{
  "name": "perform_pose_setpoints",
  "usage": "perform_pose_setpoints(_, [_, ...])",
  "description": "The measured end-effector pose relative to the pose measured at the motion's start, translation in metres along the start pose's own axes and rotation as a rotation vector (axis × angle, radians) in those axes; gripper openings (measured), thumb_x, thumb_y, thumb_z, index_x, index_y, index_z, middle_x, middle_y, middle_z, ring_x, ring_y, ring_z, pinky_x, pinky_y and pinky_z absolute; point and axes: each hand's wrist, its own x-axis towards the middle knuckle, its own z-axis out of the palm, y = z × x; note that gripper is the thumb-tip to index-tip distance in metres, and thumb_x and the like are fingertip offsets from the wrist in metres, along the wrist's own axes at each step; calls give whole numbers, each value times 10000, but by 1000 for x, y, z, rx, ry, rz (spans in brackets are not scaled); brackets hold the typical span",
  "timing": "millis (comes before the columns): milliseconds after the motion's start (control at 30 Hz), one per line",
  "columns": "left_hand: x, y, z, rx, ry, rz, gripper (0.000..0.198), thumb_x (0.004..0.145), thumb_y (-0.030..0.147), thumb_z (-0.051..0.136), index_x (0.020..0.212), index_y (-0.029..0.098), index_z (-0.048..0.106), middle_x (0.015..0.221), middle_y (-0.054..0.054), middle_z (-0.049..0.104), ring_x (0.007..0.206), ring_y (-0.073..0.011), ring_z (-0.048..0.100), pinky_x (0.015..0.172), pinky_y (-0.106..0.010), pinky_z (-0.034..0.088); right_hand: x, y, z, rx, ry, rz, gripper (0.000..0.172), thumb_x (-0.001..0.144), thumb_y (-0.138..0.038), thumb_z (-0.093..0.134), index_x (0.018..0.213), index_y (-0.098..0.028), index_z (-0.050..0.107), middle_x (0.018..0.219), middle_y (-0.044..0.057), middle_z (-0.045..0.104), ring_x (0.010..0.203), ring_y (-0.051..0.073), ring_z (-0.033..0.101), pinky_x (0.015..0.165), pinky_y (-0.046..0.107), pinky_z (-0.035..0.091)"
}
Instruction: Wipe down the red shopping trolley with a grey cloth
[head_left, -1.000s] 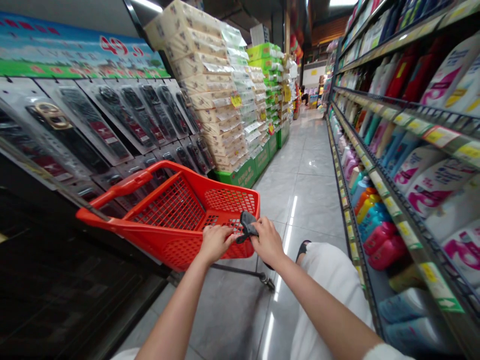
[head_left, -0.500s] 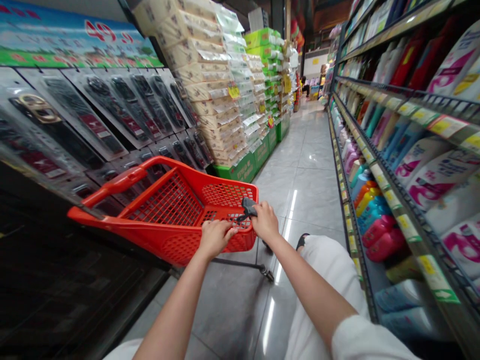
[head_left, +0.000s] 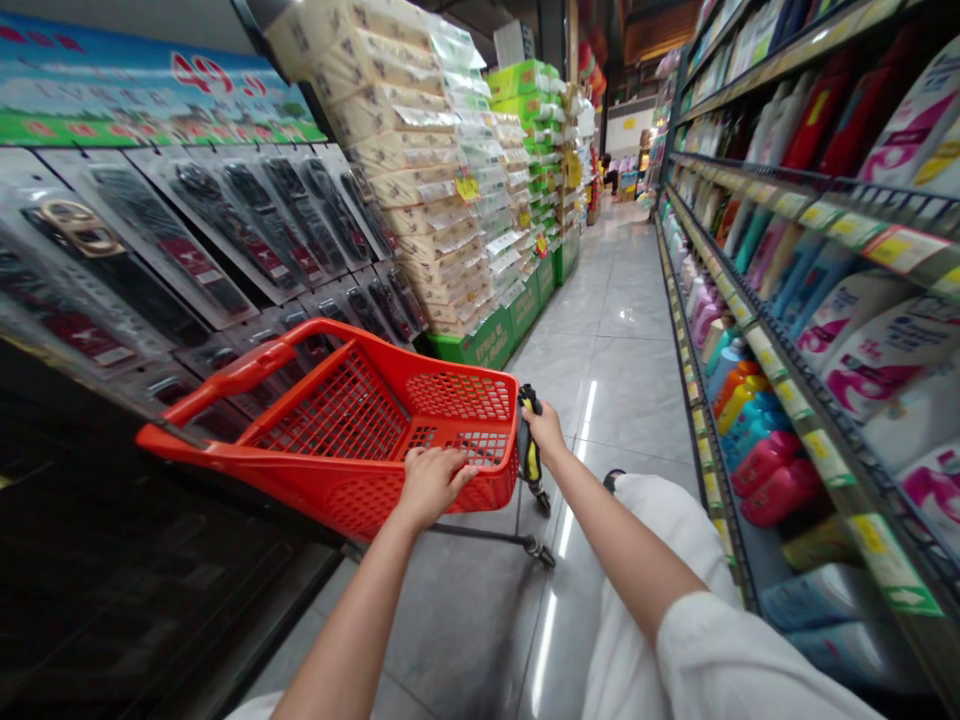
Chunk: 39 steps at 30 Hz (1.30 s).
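Note:
A red plastic shopping cart stands at an angle in front of me, and its basket shows nothing inside. My left hand rests on the cart's near rim, with the fingers curled over the edge. Just past the cart's right end, my right hand is closed on a slim black-and-yellow object. That object hangs upright beside the basket; its exact kind cannot be made out.
Packaged belts hang on a rack at the left, under a price sign. Beyond them rise stacked cartons on green bases. Shelves of bottles line the right. Tiled floor runs between.
My right hand has moved right and slightly down with the object, from over the basket's corner to outside it. The object has turned, showing yellow. My left hand stays on the rim.

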Motion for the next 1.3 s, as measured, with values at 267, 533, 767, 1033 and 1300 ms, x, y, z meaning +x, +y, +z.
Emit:
perform_pose_setpoints(267, [10, 5, 0, -4, -8, -40, 339, 939, 493, 456, 937, 261, 702, 1032, -37, 749, 964, -220, 611, 882, -408, 284, -27, 15, 2, -13, 68, -61, 206, 731, -313, 571, 884, -180, 607, 872, 32, 689, 818, 191, 626, 779, 309, 497])
perform_pose_setpoints(533, [10, 6, -3, 33, -22, -47, 383, 952, 503, 423, 945, 250, 711, 974, -45, 745, 943, -221, 618, 862, -392, 300, -98, 98, -2, -66, 193, 7, 252, 743, -317, 543, 950, -186, 604, 918, 55, 687, 902, 212, 628, 858, 358, 492])
perform_pose_setpoints(767, [9, 7, -2, 15, -7, -54, 355, 946, 499, 451, 948, 256, 709, 1022, -37, 750, 972, -224, 615, 901, -402, 293, -6, 40, 13, 138, 176, -214, 349, 743, -346, 561, 1048, -179, 599, 1102, 79, 674, 982, 178, 608, 914, 316, 467])
perform_pose_setpoints(1033, [8, 5, -1, 13, -7, -50, 337, 942, 496, 456, 957, 267, 703, 1009, -33, 749, 969, -222, 615, 877, -394, 294, -36, 81, -3, 14, 156, 18, 191, 704, -347, 559, 787, -189, 626, 696, 4, 675, 773, 205, 621, 723, 310, 501])
perform_pose_setpoints(1300, [11, 7, -3, 47, -31, -48, 374, 951, 506, 428, 906, 249, 697, 966, -37, 747, 946, -222, 615, 856, -388, 292, 19, 42, 9, 50, 146, -114, 340, 713, -283, 567, 1031, -172, 607, 1059, 57, 697, 964, 175, 627, 886, 304, 487])
